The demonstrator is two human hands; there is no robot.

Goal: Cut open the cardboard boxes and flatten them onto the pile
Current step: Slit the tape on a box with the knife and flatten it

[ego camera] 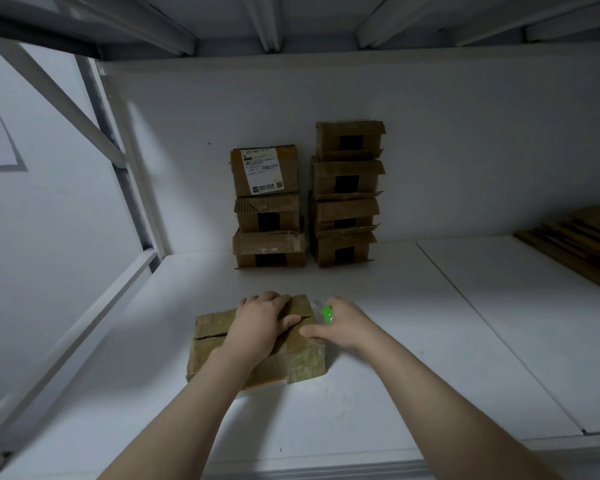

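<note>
A taped cardboard box (219, 344) lies on the white shelf in front of me. My left hand (262, 322) presses flat on its top, fingers spread toward the far edge. My right hand (340, 323) is at the box's right far corner and grips a green utility knife (326, 313), thumb touching the box top near the tape seam. The blade is blurred. Two stacks of closed boxes stand against the back wall: a left stack (267, 206) with a white label on top and a taller right stack (347, 195). Flattened cardboard forms a pile (579, 244) at the far right.
The white shelf surface (395, 358) has a seam between two panels running diagonally on the right. A metal rack frame (118, 174) with a diagonal brace rises on the left. Another shelf hangs low overhead.
</note>
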